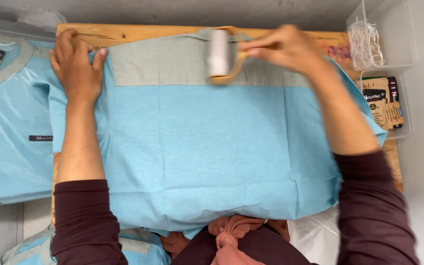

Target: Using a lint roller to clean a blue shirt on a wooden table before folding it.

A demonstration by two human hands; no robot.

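A blue shirt (197, 152) lies spread flat over a wooden board (123, 33), its grey band at the far edge. The left hand (77, 66) presses flat on the shirt's far left corner, fingers loose and spread. The right hand (283, 49), blurred, seems to be gripping the handle of a lint roller (219, 54) on the grey band. Bagged shirts (6, 132) lie left; clear bins (384, 34) stand right.

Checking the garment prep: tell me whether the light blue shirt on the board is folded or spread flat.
Folded. The light blue shirt forms a neat rectangle on the wooden board, sleeves tucked out of sight; the left hand presses one corner.
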